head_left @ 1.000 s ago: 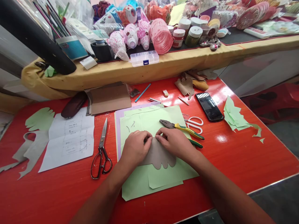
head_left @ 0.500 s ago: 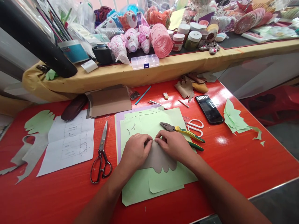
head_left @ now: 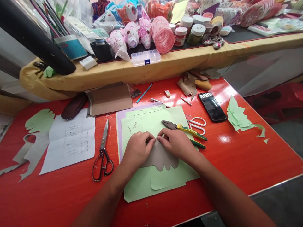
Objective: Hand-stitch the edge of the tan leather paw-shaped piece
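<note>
Both the left hand (head_left: 139, 147) and right hand (head_left: 177, 143) pinch the far edge of a grey cutout (head_left: 163, 158) above green paper (head_left: 165, 179), pliers (head_left: 181, 127) near the right hand

You are in what looks like a craft workshop: on your red table (head_left: 236, 164) lie big scissors (head_left: 102, 147), pliers (head_left: 189, 130) and green paper scraps (head_left: 238, 116), and beyond that table a cloth-covered shelf (head_left: 151, 74) carries lidded jars (head_left: 196, 35) and a cluster of pink-and-white figures (head_left: 131, 35)
</note>
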The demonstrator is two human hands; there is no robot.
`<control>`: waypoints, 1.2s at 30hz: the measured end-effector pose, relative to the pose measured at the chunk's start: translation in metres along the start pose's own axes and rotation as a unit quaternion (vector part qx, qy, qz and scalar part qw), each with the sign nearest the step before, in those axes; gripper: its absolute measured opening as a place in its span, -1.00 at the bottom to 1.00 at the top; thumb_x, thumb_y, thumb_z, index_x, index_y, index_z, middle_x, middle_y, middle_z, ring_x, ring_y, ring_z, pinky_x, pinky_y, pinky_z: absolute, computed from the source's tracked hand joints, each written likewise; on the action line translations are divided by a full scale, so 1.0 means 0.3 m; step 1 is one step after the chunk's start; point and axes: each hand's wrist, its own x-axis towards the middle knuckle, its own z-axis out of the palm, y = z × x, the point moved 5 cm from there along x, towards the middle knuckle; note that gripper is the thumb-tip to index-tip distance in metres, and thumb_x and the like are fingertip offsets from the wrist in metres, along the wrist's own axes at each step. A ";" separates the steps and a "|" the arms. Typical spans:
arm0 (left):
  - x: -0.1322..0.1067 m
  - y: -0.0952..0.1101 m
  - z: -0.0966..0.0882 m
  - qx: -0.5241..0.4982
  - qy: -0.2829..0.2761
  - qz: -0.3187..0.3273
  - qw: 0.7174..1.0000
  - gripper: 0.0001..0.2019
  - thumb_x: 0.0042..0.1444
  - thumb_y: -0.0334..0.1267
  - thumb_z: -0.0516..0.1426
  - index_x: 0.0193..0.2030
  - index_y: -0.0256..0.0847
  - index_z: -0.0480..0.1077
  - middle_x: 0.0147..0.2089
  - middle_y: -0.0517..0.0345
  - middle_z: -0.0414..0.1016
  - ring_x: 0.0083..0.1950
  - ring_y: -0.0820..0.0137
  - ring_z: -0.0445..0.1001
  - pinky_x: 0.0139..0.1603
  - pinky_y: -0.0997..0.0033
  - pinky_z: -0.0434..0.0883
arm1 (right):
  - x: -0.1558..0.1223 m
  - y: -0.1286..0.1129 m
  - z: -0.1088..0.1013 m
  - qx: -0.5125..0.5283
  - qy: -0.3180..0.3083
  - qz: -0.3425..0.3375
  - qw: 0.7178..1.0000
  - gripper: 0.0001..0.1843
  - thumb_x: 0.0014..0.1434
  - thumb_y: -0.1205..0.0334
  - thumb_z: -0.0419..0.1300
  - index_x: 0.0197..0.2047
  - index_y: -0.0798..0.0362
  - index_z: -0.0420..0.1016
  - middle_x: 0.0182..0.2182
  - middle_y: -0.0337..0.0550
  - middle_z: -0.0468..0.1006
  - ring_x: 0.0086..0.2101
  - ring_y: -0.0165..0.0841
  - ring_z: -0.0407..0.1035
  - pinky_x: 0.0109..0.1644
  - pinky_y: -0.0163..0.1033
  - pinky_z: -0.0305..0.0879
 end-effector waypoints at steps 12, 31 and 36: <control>-0.008 0.000 -0.013 -0.016 -0.054 0.027 0.998 -0.78 0.27 -0.23 0.22 0.04 -0.01 0.52 -0.22 0.22 0.58 -0.13 0.23 0.48 -0.01 0.16 0.35 | -0.003 0.007 -0.005 0.025 0.003 -0.001 1.000 -0.82 0.39 0.20 0.17 -0.14 0.00 0.61 -0.36 -0.21 0.68 -0.33 -0.29 0.50 -0.32 -0.28 0.11; -0.006 0.010 -0.014 0.006 -0.008 0.029 1.000 -0.93 0.31 -0.33 0.17 -0.21 -0.10 0.48 -0.24 0.23 0.60 -0.18 0.27 0.47 -0.13 0.25 0.32 | -0.005 0.014 0.005 0.014 0.018 -0.012 1.000 -0.85 0.38 0.22 0.20 -0.15 -0.01 0.62 -0.41 -0.23 0.65 -0.39 -0.33 0.47 -0.33 -0.28 0.11; -0.003 0.012 -0.012 0.013 -0.011 0.023 1.000 -0.94 0.31 -0.31 0.19 -0.22 -0.12 0.47 -0.27 0.23 0.58 -0.20 0.27 0.46 -0.15 0.25 0.31 | -0.007 0.014 0.008 0.005 0.018 -0.013 1.000 -0.84 0.39 0.21 0.19 -0.15 -0.01 0.62 -0.39 -0.22 0.67 -0.38 -0.31 0.48 -0.33 -0.28 0.11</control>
